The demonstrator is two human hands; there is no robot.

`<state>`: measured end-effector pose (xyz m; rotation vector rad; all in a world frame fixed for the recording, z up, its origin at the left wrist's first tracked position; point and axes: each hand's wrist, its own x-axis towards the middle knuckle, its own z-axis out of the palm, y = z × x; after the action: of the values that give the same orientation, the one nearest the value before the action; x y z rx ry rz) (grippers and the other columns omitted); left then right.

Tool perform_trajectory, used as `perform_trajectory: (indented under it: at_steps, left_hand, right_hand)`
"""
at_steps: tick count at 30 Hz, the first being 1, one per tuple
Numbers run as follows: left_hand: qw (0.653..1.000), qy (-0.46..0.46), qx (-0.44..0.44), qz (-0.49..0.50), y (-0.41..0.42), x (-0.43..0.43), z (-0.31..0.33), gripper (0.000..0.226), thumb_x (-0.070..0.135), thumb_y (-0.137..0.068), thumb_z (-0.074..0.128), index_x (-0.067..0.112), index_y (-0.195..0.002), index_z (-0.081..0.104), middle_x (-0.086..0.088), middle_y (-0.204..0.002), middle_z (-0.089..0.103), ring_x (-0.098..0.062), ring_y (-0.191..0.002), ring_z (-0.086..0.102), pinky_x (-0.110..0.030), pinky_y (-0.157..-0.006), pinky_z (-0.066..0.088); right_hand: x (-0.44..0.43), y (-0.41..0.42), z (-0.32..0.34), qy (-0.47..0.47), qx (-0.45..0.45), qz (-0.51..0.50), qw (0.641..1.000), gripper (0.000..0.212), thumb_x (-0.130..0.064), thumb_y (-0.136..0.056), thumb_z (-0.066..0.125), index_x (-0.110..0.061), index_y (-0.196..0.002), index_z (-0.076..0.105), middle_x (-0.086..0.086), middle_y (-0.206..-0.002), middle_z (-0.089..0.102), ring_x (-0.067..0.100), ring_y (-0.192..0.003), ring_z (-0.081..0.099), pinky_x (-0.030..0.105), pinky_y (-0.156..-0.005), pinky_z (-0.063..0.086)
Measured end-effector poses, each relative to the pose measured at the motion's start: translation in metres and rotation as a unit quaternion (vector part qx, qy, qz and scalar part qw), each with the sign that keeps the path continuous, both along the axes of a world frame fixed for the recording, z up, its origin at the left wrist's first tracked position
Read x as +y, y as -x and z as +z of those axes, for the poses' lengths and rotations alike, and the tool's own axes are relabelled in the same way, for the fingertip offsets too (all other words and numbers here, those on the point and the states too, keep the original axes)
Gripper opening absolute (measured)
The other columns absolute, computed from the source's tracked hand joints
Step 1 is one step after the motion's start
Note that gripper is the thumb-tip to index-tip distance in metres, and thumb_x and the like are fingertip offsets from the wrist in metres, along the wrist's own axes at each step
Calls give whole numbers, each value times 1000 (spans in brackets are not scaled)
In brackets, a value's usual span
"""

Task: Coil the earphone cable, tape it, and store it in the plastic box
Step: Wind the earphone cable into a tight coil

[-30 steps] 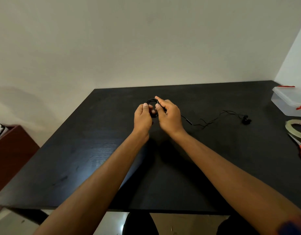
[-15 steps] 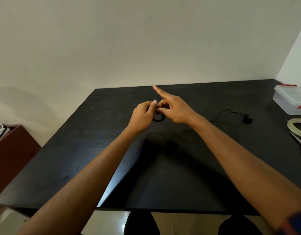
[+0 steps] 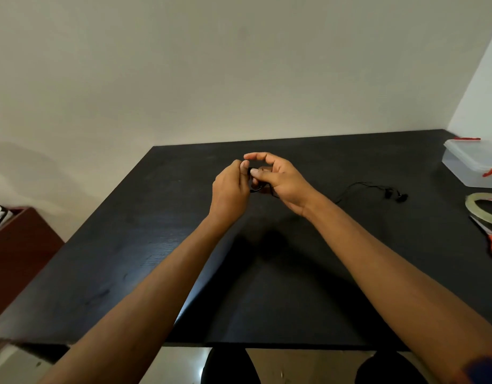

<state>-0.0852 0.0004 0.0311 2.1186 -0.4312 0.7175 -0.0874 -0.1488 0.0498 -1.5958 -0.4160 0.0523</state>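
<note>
A thin black earphone cable [image 3: 358,184] trails across the black table [image 3: 134,245] to two earbuds [image 3: 395,195] at the right. Its coiled part sits between my hands and is mostly hidden. My left hand [image 3: 230,189] pinches the coil from the left. My right hand [image 3: 278,178] grips it from the right, with its index finger and thumb arched above it. A clear plastic box [image 3: 472,164] with red clips stands lidded at the far right edge. A roll of clear tape [image 3: 483,209] lies in front of the box.
Scissors [image 3: 491,239] with orange handles lie at the right edge, just nearer than the tape. A reddish-brown cabinet [image 3: 17,245] stands left of the table. Walls close off the far side and the right corner.
My right hand has curled its pointing index finger back over the coil. More cable has been drawn in, so the loose length toward the earbuds is shorter.
</note>
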Motion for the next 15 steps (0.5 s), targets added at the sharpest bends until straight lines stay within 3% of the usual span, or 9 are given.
perform_trajectory:
  at_steps: [3,6,8,10,12,15]
  left_hand:
    - [1000,5,-8,5,1,2,1,34,20,-108,39,2,-84,56,-4,-71,58,-21,-64,54,-40,-57,45]
    - [1000,14,-3,8,1,2,2,35,20,-109,38,-2,-96,62,-10,-80,65,-26,-71,60,-47,-65,50]
    - [999,39,-1,3,4,-1,1,35,21,-109,38,-1,-96,62,-4,-77,62,-19,-68,57,-43,-63,49]
    - [998,64,0,3,7,-3,0,35,20,-109,38,0,-96,63,1,-76,59,-14,-67,54,-41,-63,48]
    - [997,70,1,10,8,-5,1,34,19,-109,37,0,-97,63,-2,-78,61,-15,-70,56,-43,-66,50]
    - [997,77,3,14,9,-8,3,34,19,-109,37,-1,-100,63,-11,-84,66,-25,-77,63,-48,-71,52]
  right_hand:
    - [-3,2,5,-85,84,49,992,30,-17,-105,49,-17,-130,66,0,-97,68,10,-88,60,39,-88,52]
    - [-3,5,4,-108,123,59,985,34,-24,-108,43,-17,-132,66,-2,-94,64,8,-88,57,34,-83,45]
    - [-1,6,1,-87,109,31,990,32,-25,-107,43,-19,-129,67,0,-97,63,5,-81,55,31,-76,41]
    - [1,7,-1,-92,107,27,990,31,-25,-108,42,-20,-125,67,-2,-86,61,4,-71,52,27,-65,35]
    - [6,9,-2,-107,103,23,989,30,-25,-109,41,-21,-123,67,-4,-77,57,5,-65,47,25,-60,33]
    - [16,10,-7,-76,33,-63,995,29,-21,-109,42,-21,-121,69,-4,-86,62,1,-68,50,22,-60,38]
